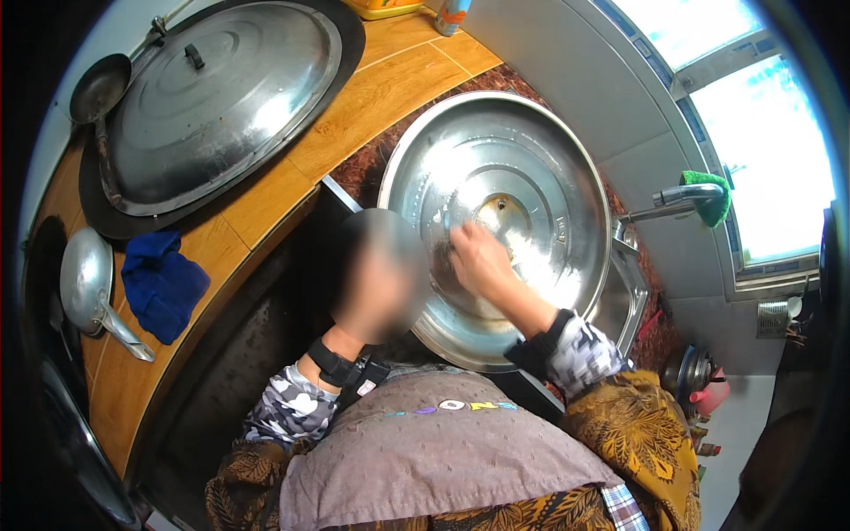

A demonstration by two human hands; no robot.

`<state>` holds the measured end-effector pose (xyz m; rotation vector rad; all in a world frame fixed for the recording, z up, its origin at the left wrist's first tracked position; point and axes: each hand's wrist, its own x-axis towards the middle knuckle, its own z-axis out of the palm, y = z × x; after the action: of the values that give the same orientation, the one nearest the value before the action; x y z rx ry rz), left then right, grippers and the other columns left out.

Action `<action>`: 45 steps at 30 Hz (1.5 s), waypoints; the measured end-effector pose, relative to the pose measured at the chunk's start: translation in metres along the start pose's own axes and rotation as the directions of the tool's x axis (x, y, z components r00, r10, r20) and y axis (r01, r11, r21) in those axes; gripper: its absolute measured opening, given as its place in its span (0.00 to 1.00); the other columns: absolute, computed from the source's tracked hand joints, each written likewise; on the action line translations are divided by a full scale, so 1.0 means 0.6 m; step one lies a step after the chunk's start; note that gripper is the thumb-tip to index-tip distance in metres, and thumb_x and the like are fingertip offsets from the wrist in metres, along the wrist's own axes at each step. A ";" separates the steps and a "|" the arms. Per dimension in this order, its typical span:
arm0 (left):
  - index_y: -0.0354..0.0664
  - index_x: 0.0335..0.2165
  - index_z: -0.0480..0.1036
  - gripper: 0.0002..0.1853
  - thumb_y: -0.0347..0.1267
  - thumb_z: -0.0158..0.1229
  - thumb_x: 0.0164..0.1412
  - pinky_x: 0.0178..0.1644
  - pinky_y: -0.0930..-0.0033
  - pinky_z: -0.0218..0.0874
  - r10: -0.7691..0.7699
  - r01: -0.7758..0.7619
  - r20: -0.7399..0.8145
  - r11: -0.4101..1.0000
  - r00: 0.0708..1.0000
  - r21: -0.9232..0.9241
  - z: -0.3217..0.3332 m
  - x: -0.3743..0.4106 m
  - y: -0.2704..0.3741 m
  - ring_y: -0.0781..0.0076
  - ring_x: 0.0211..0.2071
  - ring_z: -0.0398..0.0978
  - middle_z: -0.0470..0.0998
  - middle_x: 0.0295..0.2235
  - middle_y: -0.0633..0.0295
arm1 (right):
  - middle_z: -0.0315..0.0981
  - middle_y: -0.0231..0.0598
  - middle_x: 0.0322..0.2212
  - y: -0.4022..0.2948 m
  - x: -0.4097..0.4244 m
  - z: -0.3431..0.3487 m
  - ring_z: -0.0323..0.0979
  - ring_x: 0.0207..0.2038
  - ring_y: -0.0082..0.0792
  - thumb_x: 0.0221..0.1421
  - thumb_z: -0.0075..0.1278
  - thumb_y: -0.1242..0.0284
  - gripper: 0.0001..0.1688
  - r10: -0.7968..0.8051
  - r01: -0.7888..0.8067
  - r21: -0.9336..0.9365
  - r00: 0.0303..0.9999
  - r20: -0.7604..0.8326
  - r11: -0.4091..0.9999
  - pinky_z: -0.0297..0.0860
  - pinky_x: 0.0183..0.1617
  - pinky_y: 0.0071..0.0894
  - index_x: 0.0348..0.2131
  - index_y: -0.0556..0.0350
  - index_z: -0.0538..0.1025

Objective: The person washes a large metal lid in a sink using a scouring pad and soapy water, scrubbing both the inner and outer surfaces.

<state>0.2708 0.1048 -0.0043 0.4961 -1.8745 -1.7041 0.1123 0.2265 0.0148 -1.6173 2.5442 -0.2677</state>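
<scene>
A large round metal lid [558,172], its inner side facing up, rests over the counter and part of the sink. My right hand [481,259] is over its middle with the fingers curled; whether it holds something small cannot be told. Around the lid's centre there are brownish stains. My left hand [382,282], with a black band at the wrist, is at the lid's left edge. A blur covers that hand, so its fingers and anything in them are hidden.
At the left, a domed metal lid [226,99] covers a large wok, with a ladle [99,89] beside it. A blue cloth [163,285] and a small metal pan [86,282] lie nearer. A faucet [684,194] with a green cloth stands right of the sink [617,305].
</scene>
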 end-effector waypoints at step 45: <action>0.28 0.48 0.61 0.28 0.20 0.43 0.42 0.49 0.75 0.59 -0.107 0.107 -0.005 0.993 0.994 0.054 0.013 -0.009 -0.013 0.71 0.41 0.69 0.71 0.41 0.57 | 0.74 0.44 0.27 0.130 -0.229 -0.067 0.73 0.33 0.48 0.34 0.53 0.75 0.16 0.257 -0.267 0.042 0.953 0.162 0.963 0.70 0.40 0.40 0.31 0.55 0.77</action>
<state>0.2697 0.1134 -0.0132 0.6305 -1.9278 -1.7232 0.0939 0.3867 0.0378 -1.2075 2.5622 -0.1859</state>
